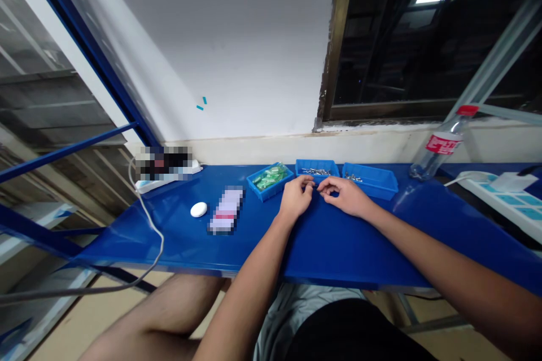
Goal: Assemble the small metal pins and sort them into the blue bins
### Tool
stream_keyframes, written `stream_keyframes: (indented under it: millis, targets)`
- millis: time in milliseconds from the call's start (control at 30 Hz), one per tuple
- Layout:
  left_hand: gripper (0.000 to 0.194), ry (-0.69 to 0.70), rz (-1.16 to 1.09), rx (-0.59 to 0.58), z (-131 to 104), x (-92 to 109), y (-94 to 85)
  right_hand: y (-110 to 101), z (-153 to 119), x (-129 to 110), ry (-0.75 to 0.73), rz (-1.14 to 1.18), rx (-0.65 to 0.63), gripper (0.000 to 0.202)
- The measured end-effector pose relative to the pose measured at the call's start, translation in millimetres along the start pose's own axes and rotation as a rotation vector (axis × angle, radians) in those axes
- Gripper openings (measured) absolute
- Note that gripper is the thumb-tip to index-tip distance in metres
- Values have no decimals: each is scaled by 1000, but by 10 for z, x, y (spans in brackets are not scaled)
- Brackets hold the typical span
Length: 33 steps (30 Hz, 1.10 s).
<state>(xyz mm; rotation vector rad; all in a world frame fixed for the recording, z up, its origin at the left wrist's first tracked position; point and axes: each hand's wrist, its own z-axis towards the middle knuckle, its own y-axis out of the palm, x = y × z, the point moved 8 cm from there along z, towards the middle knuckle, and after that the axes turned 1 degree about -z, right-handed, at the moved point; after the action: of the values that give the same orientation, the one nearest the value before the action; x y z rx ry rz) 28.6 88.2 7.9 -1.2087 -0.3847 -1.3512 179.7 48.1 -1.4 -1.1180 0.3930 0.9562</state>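
Note:
Above the blue table, my left hand [297,196] and my right hand [344,194] almost meet, fingertips facing each other. The fingers of both are closed in a pinch around something thin and dark, too small to name. Just behind them stands a blue tray [317,163] with small shiny metal pieces [317,171]. A second blue tray [379,185], to the right, has a few metal pieces [353,177] at its left end. Left of my left hand, a third blue tray [263,196] is full of small green plastic-wrapped packets [271,176].
On the blue table [351,248] lie a phone-like pixelated object [227,210] and a round white case [199,210]. A red-capped bottle [442,144] stands at the right, near a power strip [514,194]. Another power strip [169,179] with a cable [158,237] is at the left.

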Motion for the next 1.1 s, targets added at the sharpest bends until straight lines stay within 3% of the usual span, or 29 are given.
stream_keyframes:
  millis: [200, 333, 533, 667, 800, 967, 1100]
  targets:
    - [23, -15, -88, -165, -25, 28, 132, -115, 11, -14, -5, 150, 168, 21]
    - [24, -50, -253, -156, 3, -30, 146, -155, -8, 1, 22, 171, 239, 27]
    - [26, -47, -282, -156, 2, -54, 135, -138, -21, -97, 14, 36, 191, 19]
    - [31, -52, -300, -157, -6, -64, 153, -131, -20, -166, -5, -65, 173, 25]
    - [37, -69, -274, -167, -11, -63, 168, -149, -18, -128, 30, -120, 183, 21]
    - [46, -72, -161, -181, -25, 0, 126, -182, -19, 1, 78, -20, 237, 15]
    - [38, -49, -135, -202, -19, 10, 127, -144, -6, 2, 49, 65, 200, 16]
